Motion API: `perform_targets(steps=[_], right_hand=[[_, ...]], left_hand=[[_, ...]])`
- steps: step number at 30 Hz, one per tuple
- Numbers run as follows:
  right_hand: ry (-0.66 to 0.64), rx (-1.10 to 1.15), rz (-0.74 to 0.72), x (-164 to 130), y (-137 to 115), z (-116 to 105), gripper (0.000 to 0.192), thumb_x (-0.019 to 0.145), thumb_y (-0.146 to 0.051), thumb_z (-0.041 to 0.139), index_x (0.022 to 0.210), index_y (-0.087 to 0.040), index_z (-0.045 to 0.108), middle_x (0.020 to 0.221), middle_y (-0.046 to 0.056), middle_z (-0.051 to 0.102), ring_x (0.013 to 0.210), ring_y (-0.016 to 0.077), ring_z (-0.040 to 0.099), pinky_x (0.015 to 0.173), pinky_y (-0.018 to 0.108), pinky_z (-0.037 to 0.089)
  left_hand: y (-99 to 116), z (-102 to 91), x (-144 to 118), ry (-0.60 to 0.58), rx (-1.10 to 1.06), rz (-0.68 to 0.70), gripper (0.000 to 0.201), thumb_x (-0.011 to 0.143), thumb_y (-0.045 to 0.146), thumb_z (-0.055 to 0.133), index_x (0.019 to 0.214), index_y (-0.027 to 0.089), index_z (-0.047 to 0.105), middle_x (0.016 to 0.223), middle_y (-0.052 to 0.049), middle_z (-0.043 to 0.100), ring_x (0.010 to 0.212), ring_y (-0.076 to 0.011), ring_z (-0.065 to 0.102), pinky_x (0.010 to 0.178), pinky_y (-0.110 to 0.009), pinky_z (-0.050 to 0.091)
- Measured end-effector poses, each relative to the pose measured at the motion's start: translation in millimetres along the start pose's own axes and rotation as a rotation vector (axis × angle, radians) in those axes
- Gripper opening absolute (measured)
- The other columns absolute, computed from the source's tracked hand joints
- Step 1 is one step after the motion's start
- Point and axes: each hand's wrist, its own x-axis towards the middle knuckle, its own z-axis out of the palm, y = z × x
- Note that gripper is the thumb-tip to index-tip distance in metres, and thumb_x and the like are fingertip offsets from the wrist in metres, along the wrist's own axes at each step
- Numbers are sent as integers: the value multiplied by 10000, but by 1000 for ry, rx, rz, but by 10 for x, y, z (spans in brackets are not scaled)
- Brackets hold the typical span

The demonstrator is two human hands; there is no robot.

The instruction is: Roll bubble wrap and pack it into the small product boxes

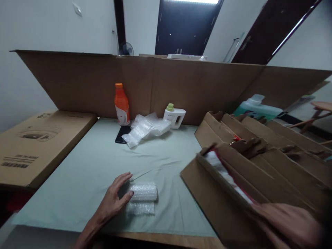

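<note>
A small roll of bubble wrap [144, 192] lies near the front of the pale green cloth, with a loose flap on its near side. At its left end is my left hand [116, 193], fingers spread and thumb touching or just over the wrap. Far to the right, my right hand [287, 219] is blurred at the near cardboard box [215, 200], its fingers reaching in over the edge. What those fingers touch is hidden. A white and red packet [220, 166] shows inside that box.
At the back stand an orange bottle [121, 105] and a white jug [175, 117], with loose bubble wrap [147, 128] and a dark phone [122, 134] between them. A cardboard wall [181, 86] closes the rear. A flat carton [44, 141] lies left; a teal jug [256, 108] stands right.
</note>
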Motion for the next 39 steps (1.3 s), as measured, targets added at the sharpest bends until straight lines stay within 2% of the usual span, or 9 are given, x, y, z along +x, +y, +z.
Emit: perform_targets(steps=[4,10,15,18,21,25,28,34,39], right_hand=[[-94,112,-384,617,-582,225,377,881,-141,491,1100,-346,719,852,24,757,781,230,654,787,420,437],[18,163,-367,1348,-1104,777,338,941,-203,563,1264,-277,633,1192,78,725,1209,290,603,1005,463,393],[120,329,27,999,-771,983,673,892,-467,663,1487,-260,426,1464,158,537,1289,346,559,1035,506,438],[-85,507,309,664,-557,1207,741,820,-579,675,1437,-221,474,1351,160,628,1123,325,666,926,462,537],[-312,631,482,502,-565,1483,720,661,-604,771,1235,-199,614,1136,147,732,996,347,705,850,471,581],[-427,873,607,467,-743,1731,658,670,-547,781,1212,-204,636,1190,165,725,1077,376,693,900,497,583],[-393,862,663,375,-780,1832,655,667,-523,792,1214,-195,643,1217,177,713,1107,404,680,926,550,571],[-311,803,732,123,-727,1990,626,713,-565,737,1236,-227,677,1249,155,709,1193,419,639,971,566,553],[-316,823,717,65,-694,2067,662,724,-543,730,1346,-339,634,1352,97,662,1246,421,607,1022,573,529]], left_hand=[[-6,-22,63,38,-29,-39,455,866,396,626,1284,218,649,1373,-133,634,1303,-292,581,1104,-474,474],[-71,-96,191,158,-29,-87,457,871,415,593,1264,189,654,1341,-145,650,1262,-290,606,1067,-466,499],[-136,-315,271,189,57,-130,439,885,426,569,1254,204,657,1315,-133,660,1171,-292,651,806,-372,606],[-179,-412,541,137,159,-135,456,901,391,545,1311,206,616,1342,-141,632,1139,-287,659,626,-290,583],[-255,-424,1071,106,317,-104,549,880,305,560,1414,181,515,1437,-171,533,1098,-262,673,754,-334,593],[-332,-283,1892,50,402,-62,720,783,244,718,1456,218,463,1484,-165,478,1140,-286,654,904,-391,558],[-341,-100,2322,-11,447,-43,487,844,265,729,1308,225,587,1273,-103,631,1095,-258,661,908,-392,554],[-277,-72,2579,7,532,-27,205,937,278,632,1130,218,664,1116,-71,666,978,-225,666,840,-367,554],[62,-321,2956,114,536,88,469,858,119,559,1314,215,606,1228,-120,612,1136,-317,618,971,-430,485]])
